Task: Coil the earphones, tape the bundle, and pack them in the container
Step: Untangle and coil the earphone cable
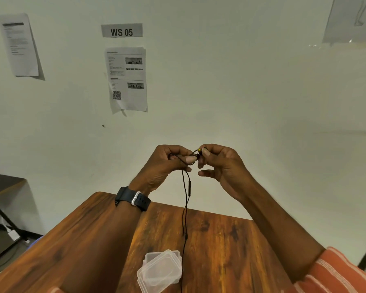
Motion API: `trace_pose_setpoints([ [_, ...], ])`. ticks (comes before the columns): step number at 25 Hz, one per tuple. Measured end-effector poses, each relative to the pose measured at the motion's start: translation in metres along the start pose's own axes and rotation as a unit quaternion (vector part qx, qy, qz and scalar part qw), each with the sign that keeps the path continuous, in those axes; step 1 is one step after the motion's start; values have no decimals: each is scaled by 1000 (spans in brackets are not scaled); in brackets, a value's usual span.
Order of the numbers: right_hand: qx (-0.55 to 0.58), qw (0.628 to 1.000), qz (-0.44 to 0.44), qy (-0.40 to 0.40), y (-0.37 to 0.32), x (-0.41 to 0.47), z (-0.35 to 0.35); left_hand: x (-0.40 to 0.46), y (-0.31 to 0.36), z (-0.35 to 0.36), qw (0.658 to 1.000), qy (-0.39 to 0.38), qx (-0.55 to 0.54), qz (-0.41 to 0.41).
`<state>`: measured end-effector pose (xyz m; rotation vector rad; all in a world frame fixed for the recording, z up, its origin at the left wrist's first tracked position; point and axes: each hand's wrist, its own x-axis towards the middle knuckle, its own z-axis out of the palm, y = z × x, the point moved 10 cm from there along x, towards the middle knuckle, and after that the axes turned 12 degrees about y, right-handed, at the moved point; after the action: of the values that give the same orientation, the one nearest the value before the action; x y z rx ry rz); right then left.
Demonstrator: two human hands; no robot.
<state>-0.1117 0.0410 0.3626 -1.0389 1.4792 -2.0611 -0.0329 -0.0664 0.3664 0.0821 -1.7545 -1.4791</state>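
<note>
- While our arms are raised, the wooden table (220,240) lies below them.
- We see the clear container (160,269) on it, lid on, near the table's close edge.
- Our left hand (167,163) pinches the black earphones (186,199) cord.
- Our right hand (218,161) pinches a loop beside it; the rest of the cord hangs toward the table.

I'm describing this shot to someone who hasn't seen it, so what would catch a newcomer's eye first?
First, the two raised hands at centre: the left hand and right hand pinch the black earphones between them, the cable hanging down to the wooden table. Next, the clear plastic container on the table's near edge, and the "WS 05" sign on the wall above.
</note>
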Motion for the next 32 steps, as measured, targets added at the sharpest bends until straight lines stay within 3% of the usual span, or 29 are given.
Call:
trace_pose_setpoints([
  [5, 11, 998, 42, 52, 5, -1, -8, -3, 0, 3, 997, -27, 76, 9],
  [11, -4, 983, 68, 170, 3, 0, -24, 3, 10, 7, 996, -44, 74, 21],
  [14, -3, 975, 109, 196, 15, -4, -28, 8, 20, 3, 999, 7, 2, 35],
  [16, 11, 969, 142, 202, 28, -6, -31, 9, 18, 1, 992, 33, -123, -12],
  [19, 120, 947, 224, 195, 51, -11, -26, 5, -6, 6, 923, 59, -333, -182],
  [21, 171, 933, 246, 201, 63, -13, -25, -3, -26, 10, 870, 85, -403, -273],
  [26, 120, 929, 289, 199, 89, -28, -25, -20, -72, 7, 804, 178, -412, -390],
  [30, 154, 881, 434, 107, 137, -59, 6, -31, -100, 15, 749, 181, -426, -474],
  [32, 136, 859, 492, 35, 149, -73, 11, -46, -118, 11, 754, 151, -367, -523],
])
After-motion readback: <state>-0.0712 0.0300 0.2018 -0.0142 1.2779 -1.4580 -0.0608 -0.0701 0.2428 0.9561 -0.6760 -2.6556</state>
